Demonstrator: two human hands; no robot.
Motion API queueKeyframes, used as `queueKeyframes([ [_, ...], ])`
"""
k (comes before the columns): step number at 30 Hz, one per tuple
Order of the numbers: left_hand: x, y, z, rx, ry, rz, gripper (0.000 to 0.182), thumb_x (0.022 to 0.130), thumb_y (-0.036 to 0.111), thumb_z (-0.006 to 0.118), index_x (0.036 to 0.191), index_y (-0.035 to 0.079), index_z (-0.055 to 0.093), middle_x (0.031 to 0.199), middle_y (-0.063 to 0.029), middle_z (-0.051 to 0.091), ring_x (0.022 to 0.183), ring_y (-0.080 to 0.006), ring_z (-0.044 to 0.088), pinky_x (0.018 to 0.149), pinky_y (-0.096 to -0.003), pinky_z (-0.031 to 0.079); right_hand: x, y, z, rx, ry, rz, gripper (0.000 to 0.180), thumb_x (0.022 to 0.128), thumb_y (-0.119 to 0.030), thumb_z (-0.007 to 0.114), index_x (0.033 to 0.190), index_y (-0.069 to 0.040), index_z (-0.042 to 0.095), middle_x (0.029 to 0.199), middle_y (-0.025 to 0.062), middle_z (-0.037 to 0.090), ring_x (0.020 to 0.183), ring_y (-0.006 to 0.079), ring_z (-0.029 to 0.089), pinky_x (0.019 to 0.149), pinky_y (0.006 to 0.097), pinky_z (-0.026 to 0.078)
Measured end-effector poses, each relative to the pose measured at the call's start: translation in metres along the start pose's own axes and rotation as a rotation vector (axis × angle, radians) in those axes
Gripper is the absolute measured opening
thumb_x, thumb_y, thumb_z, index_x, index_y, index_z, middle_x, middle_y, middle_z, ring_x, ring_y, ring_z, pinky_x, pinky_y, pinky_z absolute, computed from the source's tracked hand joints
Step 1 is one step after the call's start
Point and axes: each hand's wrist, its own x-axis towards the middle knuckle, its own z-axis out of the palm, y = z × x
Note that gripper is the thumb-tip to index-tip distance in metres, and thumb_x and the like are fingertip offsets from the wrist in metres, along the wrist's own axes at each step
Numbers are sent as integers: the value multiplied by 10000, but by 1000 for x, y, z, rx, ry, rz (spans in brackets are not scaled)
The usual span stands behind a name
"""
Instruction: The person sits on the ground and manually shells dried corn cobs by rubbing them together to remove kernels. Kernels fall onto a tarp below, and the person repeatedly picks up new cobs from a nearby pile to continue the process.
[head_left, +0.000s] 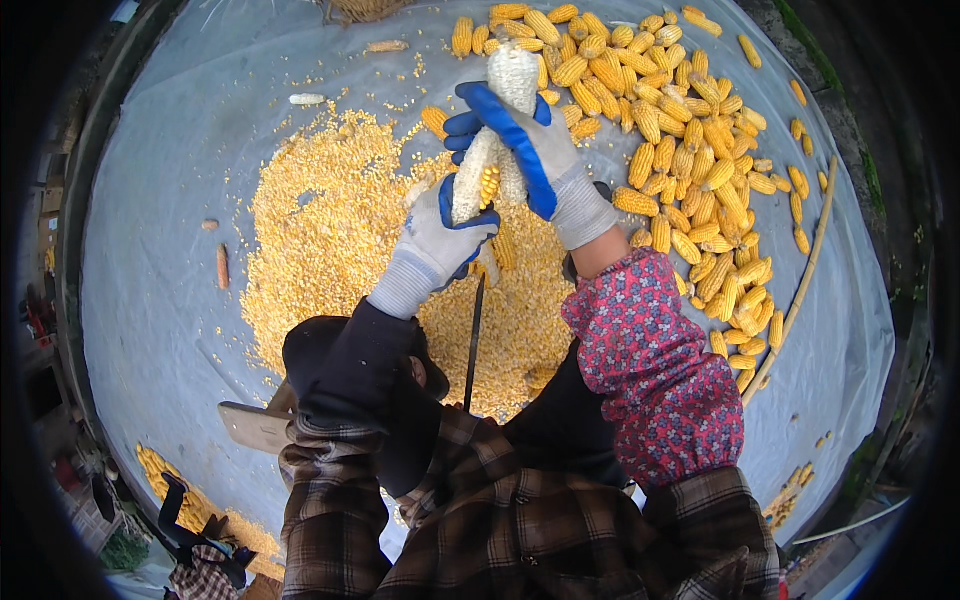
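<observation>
Both my hands wear grey knit gloves with blue coating. My left hand (446, 232) grips the lower end of a mostly stripped corn cob (472, 176), which keeps a small patch of yellow kernels on its right side. My right hand (525, 150) is closed round a bare whitish cob (513, 79) whose top sticks up above the fingers. The two cobs cross and touch each other. Below them a dark thin rod (475, 341) stands between my legs, with a yellow cob (504, 246) near its top, partly hidden. Loose kernels (322, 225) lie heaped under and left of my hands.
Unshelled corn cobs (705, 165) are piled to the right on a pale plastic sheet (165, 187). A long bamboo pole (802, 285) lies beyond the pile. Stripped cobs (307, 99) are scattered at left. A wooden board (255, 427) is by my left leg. Another person (206, 562) is at bottom left.
</observation>
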Motion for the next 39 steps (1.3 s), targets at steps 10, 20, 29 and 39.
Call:
queueKeyframes([
  [10, -14, 1, -12, -1053, -583, -165, 232, 825, 48, 572, 1040, -10, 505, 537, 16, 442, 344, -58, 373, 298, -193, 266, 8, 13, -13, -456, 85, -423, 261, 803, -149, 597, 1056, -87, 616, 981, 79, 632, 900, 201, 604, 787, 299, 475],
  [20, 3, 6, -1, -391, -136, -197, 183, 768, 152, 643, 898, 59, 555, 558, -30, 505, 362, -101, 445, 306, -251, 330, -6, -4, 2, 137, -19, 45, 361, 885, -205, 565, 1192, -23, 512, 1026, 109, 608, 889, 199, 625, 761, 295, 521],
  [29, -6, 5, -4, -877, -468, -195, 189, 812, 190, 581, 874, 17, 535, 514, 26, 423, 336, -65, 360, 330, -206, 280, 3, 20, 0, -841, 319, -732, 238, 731, -137, 661, 965, -115, 623, 788, 68, 620, 712, 219, 624, 628, 318, 500],
  [39, -5, 15, 3, -483, -104, -270, 148, 789, 133, 626, 831, 18, 543, 537, -20, 475, 349, -106, 416, 312, -224, 316, -6, 2, 6, -115, -83, -183, 295, 833, -148, 633, 1085, -2, 584, 1001, 69, 630, 955, 206, 616, 828, 312, 498],
])
